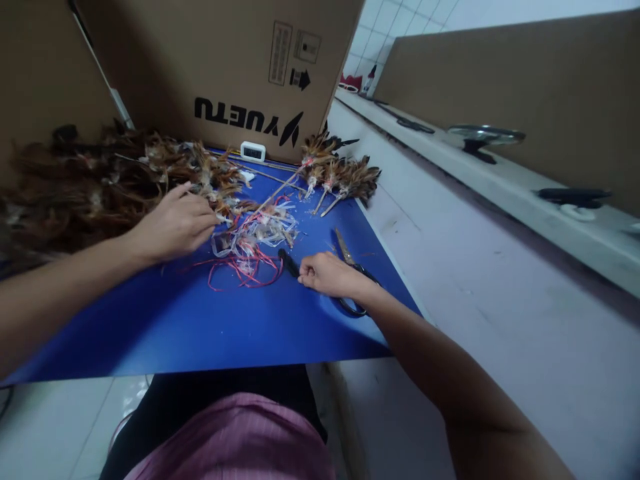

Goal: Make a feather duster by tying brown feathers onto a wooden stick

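Observation:
My left hand (176,223) is at the right edge of a pile of brown feathers (120,173). Its fingers are bent together, and whatever lies between them is hidden. My right hand (327,273) is curled closed around one end of a short black handle-like object (289,263), whose kind does not show. Just beyond that wrist lies a pair of scissors (344,245) with black handles, partly covered by my forearm. Between my hands is a tangle of clear plastic strips (273,225) and red string (245,279).
The blue table top (220,327) runs along a white wall ledge (525,200) on the right. Feather bundles on sticks (345,179) lie at its far right. A small white digital display (253,151) stands before a large cardboard box (210,53).

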Demonstrator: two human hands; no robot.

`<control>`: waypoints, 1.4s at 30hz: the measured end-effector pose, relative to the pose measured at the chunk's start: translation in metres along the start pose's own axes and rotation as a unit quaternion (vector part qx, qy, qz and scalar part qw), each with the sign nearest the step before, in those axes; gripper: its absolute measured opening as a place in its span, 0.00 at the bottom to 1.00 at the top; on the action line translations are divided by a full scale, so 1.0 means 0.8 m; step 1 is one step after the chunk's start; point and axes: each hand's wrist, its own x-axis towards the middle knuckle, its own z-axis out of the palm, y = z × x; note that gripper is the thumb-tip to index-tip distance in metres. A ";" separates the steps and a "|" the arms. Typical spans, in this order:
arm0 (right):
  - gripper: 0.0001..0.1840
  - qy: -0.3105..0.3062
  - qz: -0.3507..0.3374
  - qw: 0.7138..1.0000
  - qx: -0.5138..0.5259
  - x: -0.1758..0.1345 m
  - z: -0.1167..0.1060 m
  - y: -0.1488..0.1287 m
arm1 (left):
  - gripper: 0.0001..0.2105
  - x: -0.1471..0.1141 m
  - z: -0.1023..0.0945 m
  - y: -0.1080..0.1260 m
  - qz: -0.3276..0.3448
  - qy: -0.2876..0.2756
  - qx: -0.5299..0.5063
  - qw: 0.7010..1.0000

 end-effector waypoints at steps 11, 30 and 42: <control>0.08 0.196 0.071 0.977 -0.050 0.051 -0.051 0.029 | 0.16 -0.017 0.056 -0.027 0.002 -0.025 -0.050 0.998; 0.07 0.164 -0.211 0.958 -0.104 0.250 -0.017 -0.044 | 0.14 -0.042 0.075 -0.056 -0.001 0.028 -0.072 0.997; 0.19 0.175 -0.061 0.762 0.621 0.194 -0.073 -0.040 | 0.13 -0.042 0.080 -0.057 0.006 0.082 -0.077 0.994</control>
